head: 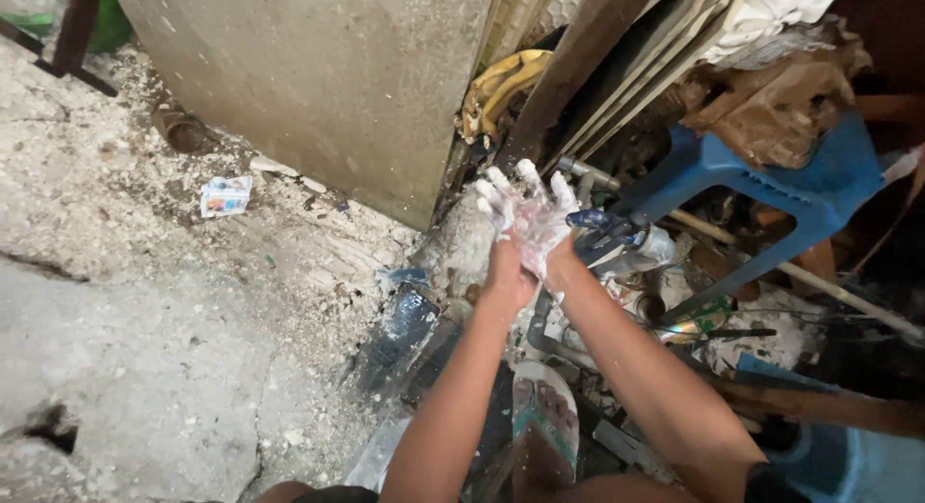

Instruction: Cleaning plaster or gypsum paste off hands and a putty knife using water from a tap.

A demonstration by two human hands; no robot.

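My two hands are pressed together in front of me, both smeared with white paste or powder. My right hand (541, 212) has its white-coated fingers spread upward. My left hand (503, 264) lies against its palm from the left and below. Neither holds an object that I can see. Below them my foot in a teal-strapped sandal (545, 414) rests among debris.
A grey concrete slab (318, 79) leans upright ahead. A blue plastic stool (771, 190) stands to the right with crumpled brown paper on it. Wooden boards, yellow hose, a clear bottle (636, 251) and scraps clutter the ground. Dusty concrete floor (125, 320) stretches left, with a small wrapper (225, 196).
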